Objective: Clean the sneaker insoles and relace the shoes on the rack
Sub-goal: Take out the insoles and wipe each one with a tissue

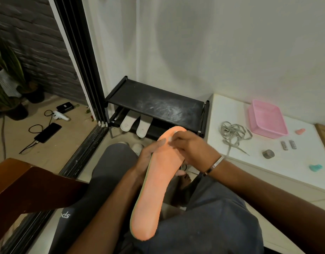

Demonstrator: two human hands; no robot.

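Head view: orange insole [154,182] at centre, over lap, toe toward 12 o'clock. L hand [147,154] grips its edge from 9 o'clock, fingers curled under. R hand [191,149] at 2 o'clock, fingertips pinching a small white item [170,139] against toe area. Laces [233,133] on white table [231,162], 3 o'clock. Two white insoles [135,123] on rack [154,101], lower shelf, 12 o'clock.

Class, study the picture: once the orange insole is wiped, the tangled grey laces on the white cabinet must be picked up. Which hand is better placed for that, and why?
The right hand. The tangled grey laces lie on the white cabinet on its side, while the left hand supports the orange insole from beneath.
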